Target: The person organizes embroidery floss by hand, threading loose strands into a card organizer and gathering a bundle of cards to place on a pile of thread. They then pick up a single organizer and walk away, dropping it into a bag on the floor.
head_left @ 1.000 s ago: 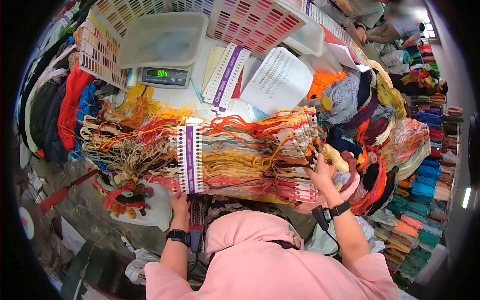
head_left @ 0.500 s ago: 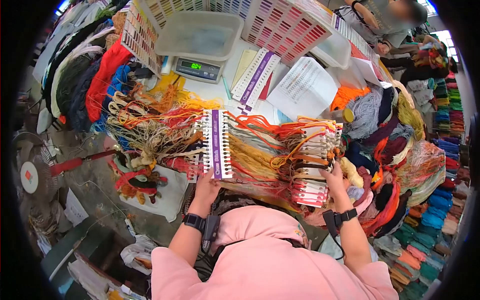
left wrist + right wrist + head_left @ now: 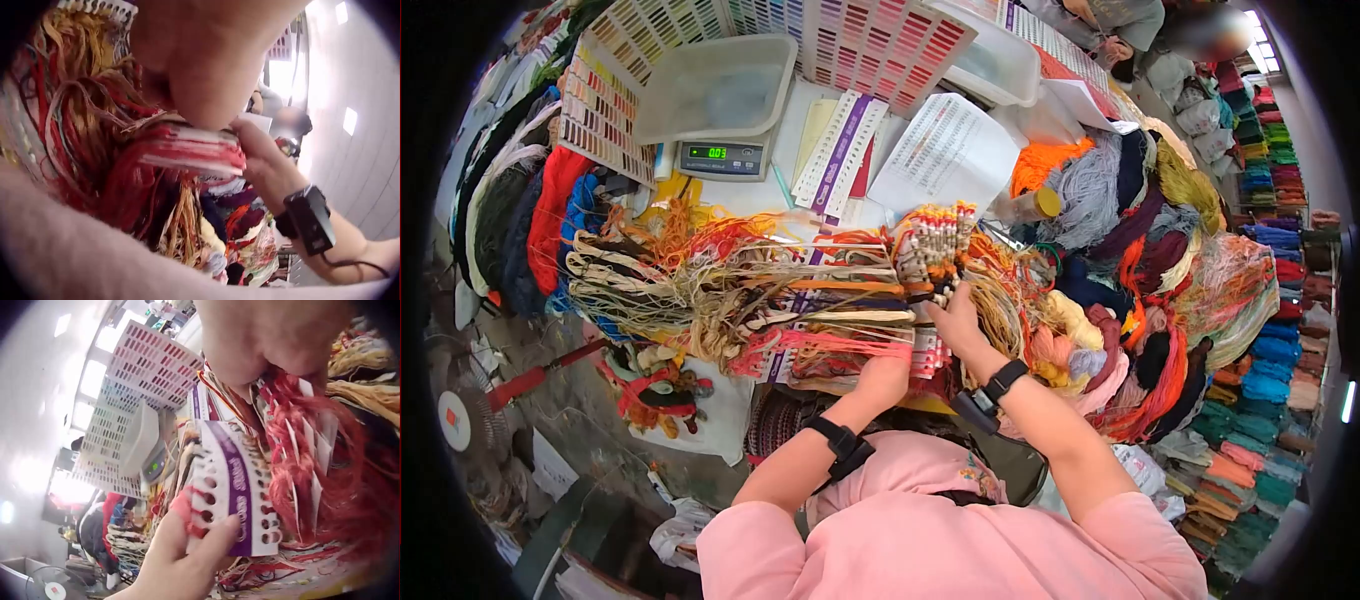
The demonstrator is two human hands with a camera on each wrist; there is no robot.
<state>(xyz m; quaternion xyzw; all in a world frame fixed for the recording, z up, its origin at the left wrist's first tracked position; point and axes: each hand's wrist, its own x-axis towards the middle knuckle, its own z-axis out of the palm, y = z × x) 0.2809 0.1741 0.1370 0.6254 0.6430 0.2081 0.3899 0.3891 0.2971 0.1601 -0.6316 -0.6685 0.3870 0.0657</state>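
Observation:
In the head view my left hand (image 3: 885, 378) is close beside my right hand (image 3: 960, 320), over the front of the thread bundle. Seen from the right wrist, the left thumb and fingers pinch the lower edge of a punched thread card (image 3: 215, 481) with a purple "Cross Stitch" band. My right hand grips a stack of thread cards (image 3: 935, 240) at its right side; its fingertips are hidden. Red threads (image 3: 300, 456) hang from that stack. Long looped skeins (image 3: 690, 290) in beige, orange and pink stretch left from the cards.
A digital scale (image 3: 720, 158) bears a plastic tub (image 3: 715, 85) behind the threads. Shade charts (image 3: 890, 45) stand at the back, with a printed sheet (image 3: 945, 155) in front. Yarn heaps (image 3: 1100, 220) crowd the right side. A fan (image 3: 470, 420) stands at the left.
My left hand has taken hold of a purple-banded card and carried it rightward to the stack. The right hand has shifted left with the stack, so both hands are now close together.

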